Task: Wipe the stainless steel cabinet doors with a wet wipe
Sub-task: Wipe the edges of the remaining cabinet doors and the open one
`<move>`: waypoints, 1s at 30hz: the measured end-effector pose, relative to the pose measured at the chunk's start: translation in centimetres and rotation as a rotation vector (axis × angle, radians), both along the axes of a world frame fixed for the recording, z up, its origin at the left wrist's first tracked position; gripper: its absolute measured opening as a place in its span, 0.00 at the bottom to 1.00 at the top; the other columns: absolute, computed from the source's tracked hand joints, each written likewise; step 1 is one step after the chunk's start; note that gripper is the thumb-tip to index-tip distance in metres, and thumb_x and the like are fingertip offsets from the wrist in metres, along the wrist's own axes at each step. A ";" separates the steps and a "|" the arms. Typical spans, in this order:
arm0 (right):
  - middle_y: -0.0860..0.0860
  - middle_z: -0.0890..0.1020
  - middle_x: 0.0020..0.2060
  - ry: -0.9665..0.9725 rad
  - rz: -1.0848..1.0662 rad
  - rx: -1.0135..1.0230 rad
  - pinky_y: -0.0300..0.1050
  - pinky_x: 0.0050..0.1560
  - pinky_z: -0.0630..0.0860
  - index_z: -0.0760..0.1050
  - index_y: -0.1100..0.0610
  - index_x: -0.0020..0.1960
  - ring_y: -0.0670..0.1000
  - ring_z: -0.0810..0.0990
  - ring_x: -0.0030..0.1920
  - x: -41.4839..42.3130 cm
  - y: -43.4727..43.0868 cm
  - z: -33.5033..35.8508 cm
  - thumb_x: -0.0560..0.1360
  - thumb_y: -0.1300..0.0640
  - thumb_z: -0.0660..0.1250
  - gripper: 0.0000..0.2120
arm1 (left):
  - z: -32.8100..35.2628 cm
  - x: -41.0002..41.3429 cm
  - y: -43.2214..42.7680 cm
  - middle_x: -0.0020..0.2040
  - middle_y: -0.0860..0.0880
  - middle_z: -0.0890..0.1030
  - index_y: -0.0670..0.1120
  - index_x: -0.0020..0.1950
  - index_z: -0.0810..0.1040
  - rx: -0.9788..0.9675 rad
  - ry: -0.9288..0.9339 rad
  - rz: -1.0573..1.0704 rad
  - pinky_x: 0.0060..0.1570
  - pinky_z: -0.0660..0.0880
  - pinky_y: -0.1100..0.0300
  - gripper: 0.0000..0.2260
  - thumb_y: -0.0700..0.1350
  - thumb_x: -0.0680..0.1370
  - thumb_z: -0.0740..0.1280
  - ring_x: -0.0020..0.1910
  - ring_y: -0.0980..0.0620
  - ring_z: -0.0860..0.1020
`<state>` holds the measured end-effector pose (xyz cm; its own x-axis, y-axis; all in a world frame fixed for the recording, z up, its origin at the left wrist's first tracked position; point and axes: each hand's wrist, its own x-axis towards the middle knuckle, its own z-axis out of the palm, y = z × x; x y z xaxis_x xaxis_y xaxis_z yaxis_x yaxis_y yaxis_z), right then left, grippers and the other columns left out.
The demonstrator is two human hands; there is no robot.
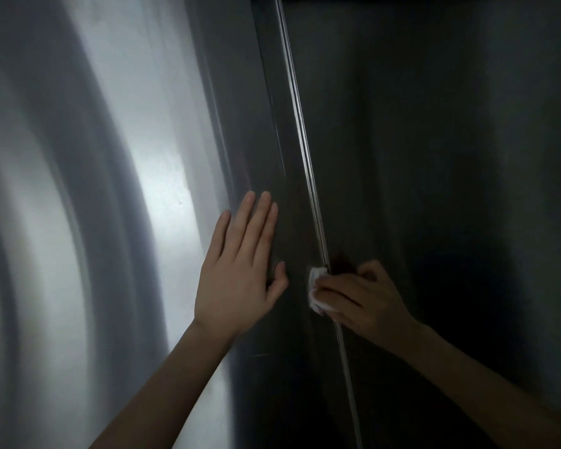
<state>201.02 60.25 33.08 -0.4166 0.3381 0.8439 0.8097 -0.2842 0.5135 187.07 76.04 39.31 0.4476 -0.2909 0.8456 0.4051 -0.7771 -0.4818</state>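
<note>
The left hand (240, 270) lies flat, fingers straight, on the brushed stainless steel left door (110, 189). The right hand (366, 296) pinches a crumpled white wet wipe (316, 288) (mostly hidden under the fingers) against the seam (300, 124); the dark steel right door (434, 157) is dim.

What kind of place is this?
Probably a kitchen, though little shows: a shiny brushed stainless steel cabinet door, a darker steel door beside it, the narrow vertical seam between them, and a small white wet wipe in the right hand.
</note>
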 end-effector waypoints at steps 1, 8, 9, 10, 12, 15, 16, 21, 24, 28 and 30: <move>0.54 0.84 0.48 0.003 0.025 -0.004 0.45 0.44 0.66 0.83 0.58 0.47 0.48 0.81 0.46 0.1 0.0 1.6 0.76 0.57 0.64 0.10 | 0.0 0.0 -0.1 0.78 0.42 0.59 0.38 0.77 0.61 -0.003 0.002 -0.001 0.76 0.51 0.47 0.29 0.52 0.80 0.54 0.78 0.44 0.55; 0.54 0.83 0.46 0.367 0.254 0.255 0.45 0.45 0.65 0.81 0.62 0.44 0.52 0.79 0.46 -1.9 2.4 17.3 0.71 0.64 0.69 0.04 | 0.0 0.2 0.1 0.78 0.42 0.60 0.39 0.77 0.61 0.001 0.000 -0.007 0.76 0.50 0.47 0.29 0.52 0.80 0.54 0.78 0.44 0.56; 0.54 0.83 0.46 0.395 0.269 0.290 0.46 0.46 0.66 0.81 0.62 0.44 0.54 0.80 0.46 -2.0 2.8 18.0 0.71 0.64 0.69 0.04 | 0.0 0.2 0.1 0.78 0.42 0.60 0.39 0.77 0.61 -0.001 0.001 -0.009 0.76 0.50 0.48 0.29 0.53 0.80 0.54 0.78 0.44 0.56; 0.54 0.83 0.46 0.411 0.281 0.319 0.48 0.47 0.68 0.81 0.62 0.45 0.55 0.80 0.46 -2.1 3.1 18.1 0.71 0.64 0.70 0.04 | 0.0 0.2 0.1 0.78 0.42 0.60 0.39 0.77 0.61 -0.004 0.002 -0.014 0.76 0.50 0.48 0.28 0.53 0.80 0.54 0.78 0.44 0.56; 0.54 0.82 0.48 0.440 0.282 0.336 0.51 0.47 0.72 0.81 0.62 0.48 0.56 0.80 0.47 -2.1 3.3 16.0 0.71 0.64 0.70 0.06 | 0.0 0.1 0.1 0.78 0.42 0.60 0.39 0.77 0.61 -0.012 0.007 -0.019 0.76 0.51 0.47 0.28 0.53 0.80 0.53 0.78 0.44 0.57; 0.55 0.83 0.49 0.392 0.246 0.253 0.50 0.43 0.73 0.81 0.61 0.49 0.50 0.78 0.47 -1.9 2.8 9.5 0.72 0.62 0.69 0.07 | 0.0 -0.1 0.1 0.78 0.42 0.59 0.38 0.77 0.60 -0.009 0.020 0.001 0.76 0.51 0.46 0.29 0.53 0.79 0.54 0.78 0.44 0.55; 0.55 0.83 0.48 0.340 0.218 0.204 0.48 0.41 0.72 0.82 0.61 0.48 0.47 0.76 0.46 -1.7 2.4 7.6 0.72 0.61 0.67 0.07 | 0.0 -0.1 0.1 0.78 0.42 0.58 0.38 0.77 0.60 -0.005 0.021 0.001 0.76 0.51 0.47 0.29 0.52 0.79 0.54 0.78 0.44 0.55; 0.51 0.84 0.48 0.039 0.059 0.089 0.46 0.44 0.67 0.83 0.59 0.45 0.48 0.80 0.43 -0.1 1.0 9.2 0.74 0.57 0.66 0.08 | -0.1 0.1 0.3 0.78 0.42 0.59 0.38 0.77 0.61 0.017 -0.001 -0.026 0.77 0.50 0.48 0.29 0.52 0.80 0.54 0.78 0.44 0.55; 0.52 0.84 0.48 0.073 0.088 0.221 0.48 0.46 0.65 0.82 0.60 0.45 0.47 0.77 0.45 -0.2 2.0 12.4 0.73 0.58 0.69 0.06 | -0.2 0.4 0.6 0.78 0.42 0.60 0.38 0.77 0.61 0.031 -0.027 -0.058 0.77 0.49 0.48 0.28 0.51 0.80 0.54 0.78 0.44 0.56; 0.52 0.84 0.46 0.179 0.100 0.317 0.48 0.45 0.66 0.82 0.59 0.45 0.47 0.75 0.46 -0.3 3.2 9.1 0.73 0.58 0.69 0.06 | -0.2 0.3 0.6 0.78 0.41 0.59 0.38 0.77 0.61 0.015 -0.019 -0.072 0.77 0.49 0.49 0.28 0.52 0.81 0.52 0.78 0.45 0.55; 0.53 0.84 0.46 0.234 0.141 0.307 0.48 0.44 0.66 0.83 0.60 0.46 0.47 0.75 0.46 -0.6 3.2 5.4 0.74 0.58 0.67 0.07 | -0.2 0.2 0.6 0.78 0.41 0.59 0.38 0.77 0.61 0.012 -0.021 -0.084 0.77 0.50 0.48 0.28 0.52 0.81 0.51 0.78 0.45 0.54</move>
